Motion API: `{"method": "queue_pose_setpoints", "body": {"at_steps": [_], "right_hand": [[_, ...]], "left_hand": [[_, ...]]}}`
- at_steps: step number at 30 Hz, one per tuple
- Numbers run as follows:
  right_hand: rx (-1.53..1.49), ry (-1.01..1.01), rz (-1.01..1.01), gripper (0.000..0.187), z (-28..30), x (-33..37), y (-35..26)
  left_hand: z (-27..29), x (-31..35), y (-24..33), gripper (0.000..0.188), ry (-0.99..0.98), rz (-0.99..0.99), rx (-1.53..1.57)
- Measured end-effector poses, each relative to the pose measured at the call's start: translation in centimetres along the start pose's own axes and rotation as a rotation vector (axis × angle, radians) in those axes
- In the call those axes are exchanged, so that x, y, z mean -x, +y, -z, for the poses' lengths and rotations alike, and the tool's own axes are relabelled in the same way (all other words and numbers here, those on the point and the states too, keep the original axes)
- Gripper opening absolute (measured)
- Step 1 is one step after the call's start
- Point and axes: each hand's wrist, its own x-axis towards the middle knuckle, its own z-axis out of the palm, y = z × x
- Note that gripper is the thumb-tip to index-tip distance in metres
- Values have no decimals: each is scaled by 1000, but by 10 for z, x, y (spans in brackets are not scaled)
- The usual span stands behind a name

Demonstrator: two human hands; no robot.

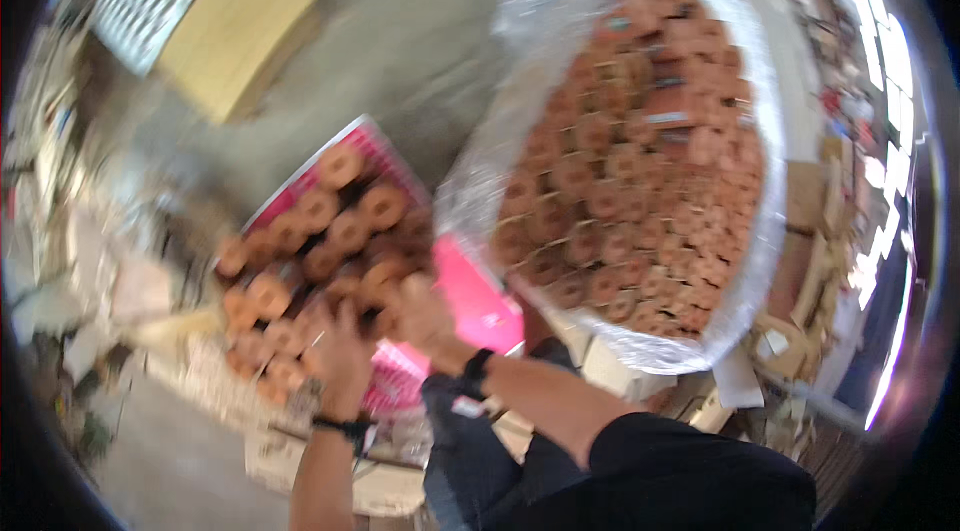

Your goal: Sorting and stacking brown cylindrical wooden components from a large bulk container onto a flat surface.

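Both hands down in the pink tray of copper coils

Our left hand (pixel 340 356) and right hand (pixel 420 316) sit on the ring-shaped copper coils (pixel 330 231) filling the pink tray (pixel 480 306) right in front of us. It's too blurry to tell whether either hand is actually gripping one. The coils look like orange-brown donuts, packed close. A big plastic-lined sack (pixel 640 141) of the same coils stands just right of the tray.

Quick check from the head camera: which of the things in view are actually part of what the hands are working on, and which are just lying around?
In hand:
left hand and right hand on the copper coils
pink tray under them
big clear bag of coils

Lying about:
yellow board
cardboard scraps
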Motion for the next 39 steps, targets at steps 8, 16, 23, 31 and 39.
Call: {"method": "queue_pose_setpoints", "body": {"at_steps": [8,16,23,31,39], "right_hand": [[-305,208,216,45,91,19,32],[289,710,-376,38,389,42,332],[145,249,-667,71,406,26,370],[157,272,-677,81,405,16,370],[140,229,-659,80,416,26,368]], "left_hand": [[0,40,46,79,-238,262,-16],[13,28,151,70,-92,36,164],[31,-148,402,56,73,-610,345],[-7,-254,511,69,-188,-579,116],[-30,-235,475,41,53,-706,227]]}}
